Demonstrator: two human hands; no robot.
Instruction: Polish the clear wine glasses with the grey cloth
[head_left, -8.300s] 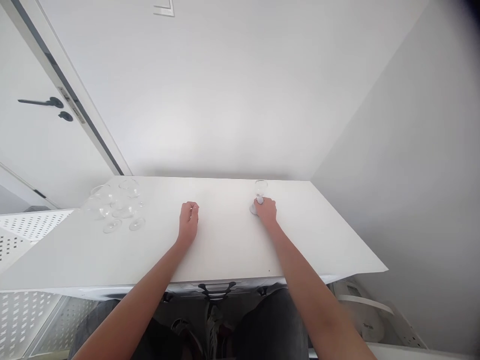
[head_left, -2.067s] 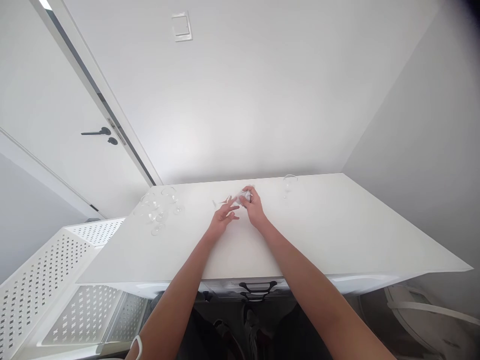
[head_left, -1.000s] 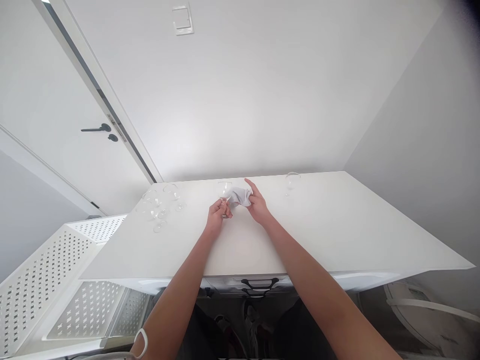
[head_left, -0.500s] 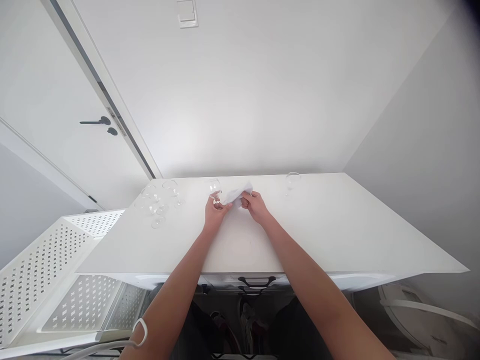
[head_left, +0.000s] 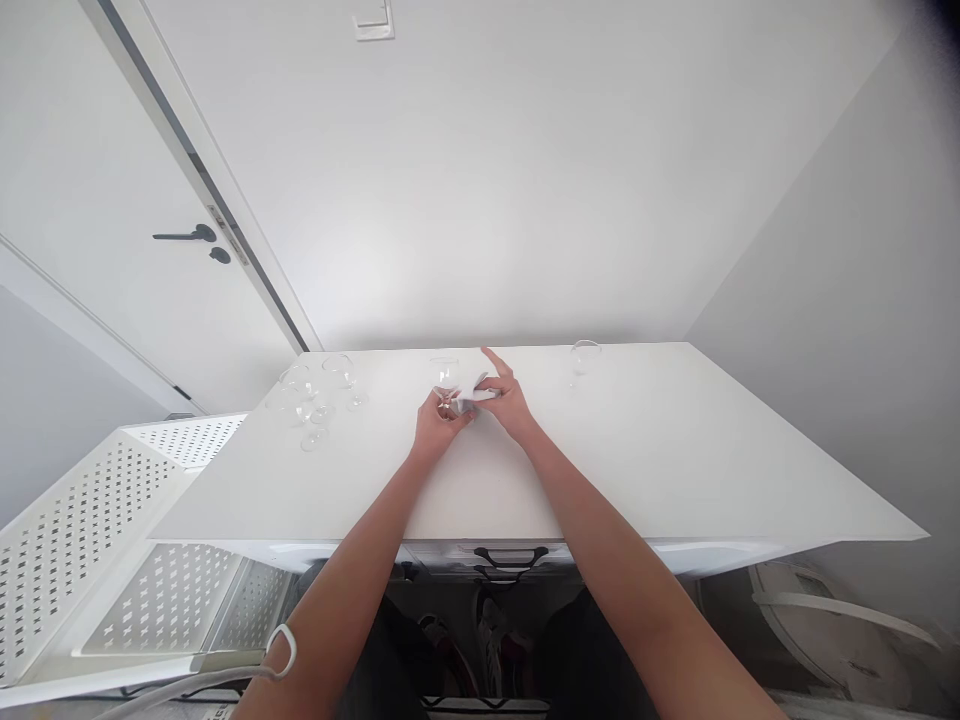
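Over the middle of the white cabinet top, my left hand point(head_left: 436, 424) is closed around the lower part of a clear wine glass point(head_left: 444, 372), bowl upward. My right hand point(head_left: 510, 402) pinches a white cloth point(head_left: 480, 390) between thumb and fingers, its index finger stretched out. The cloth lies close against the glass at my left fingers; whether it touches the stem cannot be made out. A cluster of clear stemmed glasses point(head_left: 315, 436) stands to the left. Another clear glass point(head_left: 586, 355) stands to the right, near the back edge.
The white cabinet top point(head_left: 675, 460) meets the wall behind. Dark drawer handles point(head_left: 510, 556) are at its front. A white perforated unit point(head_left: 90, 520) stands at the left, a white cable point(head_left: 282, 650) near my left forearm. A door with a dark handle point(head_left: 184, 235) is at far left.
My left hand and the glass have shifted slightly right. The cloth is bunched smaller and nearer the glass, and my right index finger has stretched out. The view has tilted slightly.
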